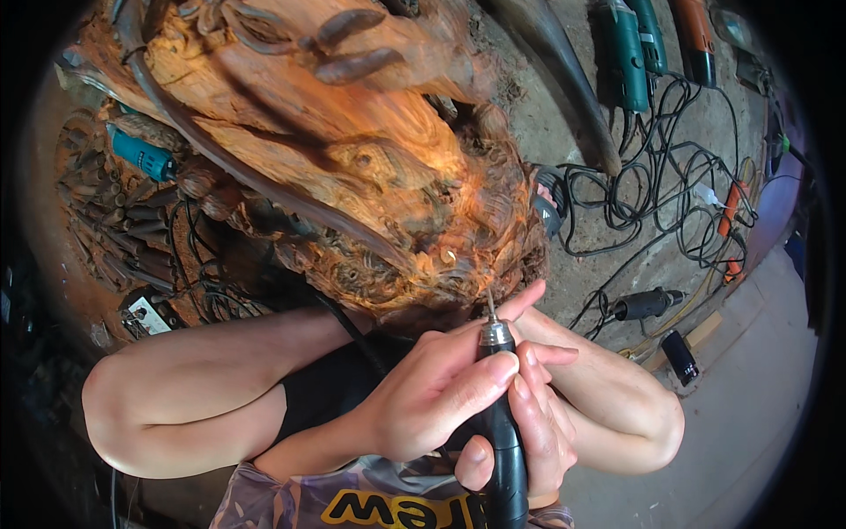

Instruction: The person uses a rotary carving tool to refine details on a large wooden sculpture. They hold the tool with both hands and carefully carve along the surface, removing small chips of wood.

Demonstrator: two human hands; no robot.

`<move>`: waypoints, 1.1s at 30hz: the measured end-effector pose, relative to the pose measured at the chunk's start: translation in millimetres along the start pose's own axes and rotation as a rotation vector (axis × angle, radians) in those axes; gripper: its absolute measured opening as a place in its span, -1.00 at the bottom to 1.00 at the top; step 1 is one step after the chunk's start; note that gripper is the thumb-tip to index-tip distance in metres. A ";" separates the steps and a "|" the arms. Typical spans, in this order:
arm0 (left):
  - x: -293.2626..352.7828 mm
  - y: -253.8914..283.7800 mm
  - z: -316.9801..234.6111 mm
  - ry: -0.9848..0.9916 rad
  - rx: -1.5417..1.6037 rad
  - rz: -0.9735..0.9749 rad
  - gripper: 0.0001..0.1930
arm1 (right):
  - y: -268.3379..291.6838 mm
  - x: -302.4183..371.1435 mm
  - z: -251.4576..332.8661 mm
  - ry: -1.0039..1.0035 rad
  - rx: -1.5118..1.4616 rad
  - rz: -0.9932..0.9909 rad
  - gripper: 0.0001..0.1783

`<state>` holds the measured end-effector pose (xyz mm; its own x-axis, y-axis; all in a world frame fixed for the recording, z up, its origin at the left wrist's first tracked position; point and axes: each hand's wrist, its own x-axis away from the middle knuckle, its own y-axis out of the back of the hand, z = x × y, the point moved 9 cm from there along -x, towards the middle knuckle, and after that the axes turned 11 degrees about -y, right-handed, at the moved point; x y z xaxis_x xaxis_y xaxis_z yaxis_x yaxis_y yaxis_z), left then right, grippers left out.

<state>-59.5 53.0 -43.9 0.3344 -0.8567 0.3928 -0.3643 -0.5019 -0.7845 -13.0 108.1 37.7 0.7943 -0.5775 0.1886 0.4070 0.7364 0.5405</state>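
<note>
A black rotary tool (505, 441) with a silver collar and a thin bit (492, 305) points away from me. My left hand (427, 388) closes on it just behind the collar, thumb on top and one finger stretched forward. Further back, my right hand (548, 423) grips the body, its thumb on the left side and its fingers on the right. The bit's tip is at the near edge of a large carved piece of reddish-orange root wood (352, 176); whether it touches, I cannot tell. Dark curved wooden pieces lie across the wood.
My bent legs (194, 379) flank the tool. Green power tools (624, 62), an orange one (694, 40) and tangled black cables (648, 189) are at right, with a black tool (648, 304) and a phone (679, 357). Left are a teal tool (141, 154), wooden offcuts (132, 220) and a control box (148, 315).
</note>
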 end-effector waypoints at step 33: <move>-3.6 8.8 -3.7 -0.111 -0.024 -0.043 -0.49 | -8.3 -7.6 -0.8 -0.004 0.007 -0.011 -0.48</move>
<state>-67.2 51.2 -50.4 0.4435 -0.8165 0.3696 -0.3677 -0.5418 -0.7558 -22.0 106.6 31.0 0.7879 -0.5871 0.1859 0.4127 0.7274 0.5482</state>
